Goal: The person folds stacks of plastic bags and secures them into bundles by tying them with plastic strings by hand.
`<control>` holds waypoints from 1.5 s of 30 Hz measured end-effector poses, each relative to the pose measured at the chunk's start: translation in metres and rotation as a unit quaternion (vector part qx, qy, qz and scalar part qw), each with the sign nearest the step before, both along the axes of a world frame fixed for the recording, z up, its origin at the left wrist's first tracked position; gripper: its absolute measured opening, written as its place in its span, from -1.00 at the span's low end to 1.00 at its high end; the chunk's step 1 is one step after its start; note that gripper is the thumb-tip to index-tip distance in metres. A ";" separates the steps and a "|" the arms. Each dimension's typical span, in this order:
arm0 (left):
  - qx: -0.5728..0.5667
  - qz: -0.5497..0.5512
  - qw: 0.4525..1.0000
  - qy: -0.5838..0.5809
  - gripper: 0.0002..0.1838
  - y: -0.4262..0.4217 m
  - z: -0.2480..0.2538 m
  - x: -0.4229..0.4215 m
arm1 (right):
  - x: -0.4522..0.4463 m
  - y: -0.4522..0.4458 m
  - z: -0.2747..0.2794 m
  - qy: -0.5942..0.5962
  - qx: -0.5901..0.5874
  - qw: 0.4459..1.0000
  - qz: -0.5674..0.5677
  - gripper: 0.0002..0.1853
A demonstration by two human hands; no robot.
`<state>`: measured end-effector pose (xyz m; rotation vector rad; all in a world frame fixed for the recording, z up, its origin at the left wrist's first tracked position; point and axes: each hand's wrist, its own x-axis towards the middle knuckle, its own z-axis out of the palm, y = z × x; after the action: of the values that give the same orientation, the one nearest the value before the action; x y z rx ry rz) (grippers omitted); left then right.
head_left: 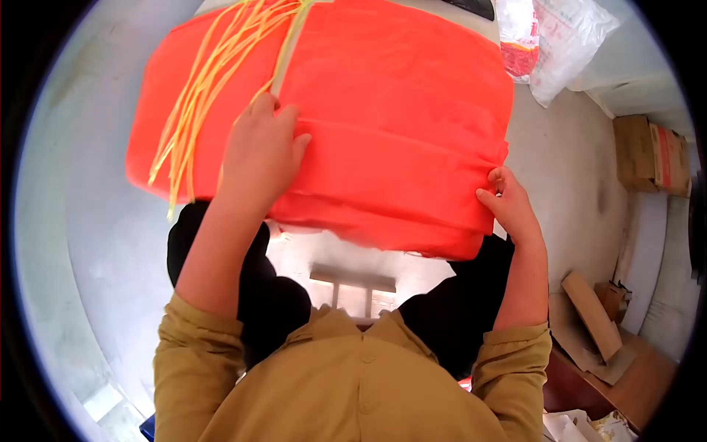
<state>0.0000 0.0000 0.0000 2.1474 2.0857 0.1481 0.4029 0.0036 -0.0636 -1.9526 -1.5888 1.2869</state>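
Red cloth (398,96) spreads out beneath both hands, over a pale tabletop (479,23) and down towards the person's knees. From where I stand, the loose near edge looks likeliest to cause trouble: it seems thin and slippery, so a hard tug from the right hand (514,210) could drag it askew or deepen the creases. The yellow strings (210,81), fanned out beside and beyond the left hand (261,151), could also snag under those fingers and tangle.

The cloth is bright and plain, smooth beyond the hands, with a long fold running between them and a rumpled, uneven hem nearer the body. The right hand's thumb and fingers are clamped on its side edge. The left rests on it, thumb apart; whether its bent fingertips pinch anything, I can't tell.
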 end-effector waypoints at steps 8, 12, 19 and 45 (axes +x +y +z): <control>-0.017 -0.202 0.967 -0.152 -0.52 0.057 -0.045 0.076 | 0.006 0.033 0.025 -0.032 0.004 0.997 -0.066 -0.54; -0.017 -0.192 0.970 -0.149 -0.44 0.055 -0.045 0.078 | 0.001 0.040 0.023 0.017 -0.004 0.992 -0.121 -0.28; 0.029 -0.192 0.972 -0.135 -0.32 0.048 -0.051 0.082 | 0.003 0.039 0.013 0.147 -0.030 0.976 -0.159 -0.23; -0.055 -0.221 0.961 -0.158 -0.57 0.069 -0.049 0.071 | 0.015 0.073 -0.020 -0.092 0.177 0.977 -0.068 -0.30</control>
<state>0.0714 0.0694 -0.0486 2.2790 1.3777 0.2914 0.4178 0.0767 -0.0840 -1.9533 -1.6035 0.7271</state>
